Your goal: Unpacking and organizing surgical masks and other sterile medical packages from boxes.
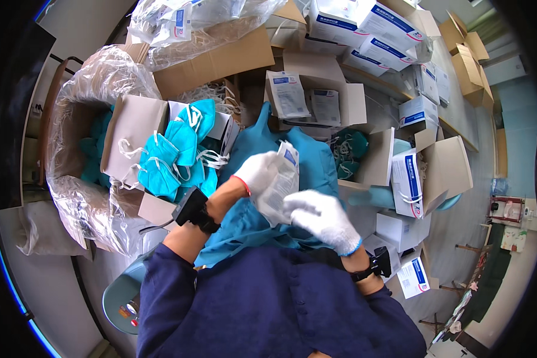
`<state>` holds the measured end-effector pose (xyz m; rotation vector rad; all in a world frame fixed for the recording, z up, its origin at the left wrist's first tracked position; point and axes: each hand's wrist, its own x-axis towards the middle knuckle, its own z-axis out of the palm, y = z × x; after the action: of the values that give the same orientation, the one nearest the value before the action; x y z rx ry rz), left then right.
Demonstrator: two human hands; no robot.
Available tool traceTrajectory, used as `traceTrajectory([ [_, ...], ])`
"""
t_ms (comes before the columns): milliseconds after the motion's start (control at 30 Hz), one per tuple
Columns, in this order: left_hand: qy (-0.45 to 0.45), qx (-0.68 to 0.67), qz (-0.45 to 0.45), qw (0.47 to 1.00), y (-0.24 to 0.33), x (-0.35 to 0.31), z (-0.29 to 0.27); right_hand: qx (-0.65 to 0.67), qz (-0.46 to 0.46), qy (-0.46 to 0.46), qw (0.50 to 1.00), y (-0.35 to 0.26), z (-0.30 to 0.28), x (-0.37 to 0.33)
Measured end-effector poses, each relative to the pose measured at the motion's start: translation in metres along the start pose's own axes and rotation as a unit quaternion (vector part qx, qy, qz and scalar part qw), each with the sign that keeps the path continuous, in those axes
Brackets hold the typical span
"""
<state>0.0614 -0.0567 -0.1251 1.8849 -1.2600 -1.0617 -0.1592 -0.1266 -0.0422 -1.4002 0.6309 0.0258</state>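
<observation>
A translucent white packaging pouch [272, 194] with a blue printed label is tilted in front of my body, above the blue cloth on my lap. My left hand [260, 172], in a white knit glove with a red cuff, closes on the pouch's upper left side. At its lower right edge is my right hand [323, 218], gloved in white with a blue cuff, its fingers bent against the pouch. What the pouch contains cannot be made out. Left of my hands, a pile of turquoise face masks [172, 154] with white straps rests on an open carton.
A plastic-lined bin [62, 149] at the left holds more masks. Ahead, an open box [353, 104] contains flat pouches. Another carton [376, 161] with masks stands at the right, beside a white-and-blue box [406, 182]. Stacked boxes [334, 24] fill the back.
</observation>
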Motion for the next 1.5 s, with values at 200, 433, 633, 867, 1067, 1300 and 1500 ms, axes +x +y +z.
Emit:
traceTrajectory([
  [200,-0.188,-0.024,0.119,0.975,0.048,0.006,-0.038,-0.068,-0.143,0.308,0.938,0.01,-0.033,0.003],
  [433,-0.175,0.118,0.071,0.975,0.031,-0.012,0.017,-0.012,0.015,0.204,0.979,0.048,-0.033,0.008],
  [633,-0.047,0.093,0.143,0.984,0.033,-0.041,0.019,-0.062,0.003,0.169,0.984,0.041,-0.036,0.001],
  [867,0.024,0.039,0.192,0.98,0.059,-0.061,0.013,-0.033,-0.013,0.073,0.997,0.03,-0.017,0.004],
  [1067,0.005,0.057,0.111,0.992,0.061,-0.069,0.015,-0.189,-0.1,0.202,0.956,0.015,0.005,-0.005],
  [1300,0.037,0.098,0.225,0.969,0.068,-0.073,0.028,-0.14,-0.133,0.214,0.958,0.011,0.007,0.0],
  [1500,0.035,0.143,0.453,0.879,0.101,-0.091,0.067,-0.168,-0.113,0.248,0.947,0.051,0.002,0.021],
])
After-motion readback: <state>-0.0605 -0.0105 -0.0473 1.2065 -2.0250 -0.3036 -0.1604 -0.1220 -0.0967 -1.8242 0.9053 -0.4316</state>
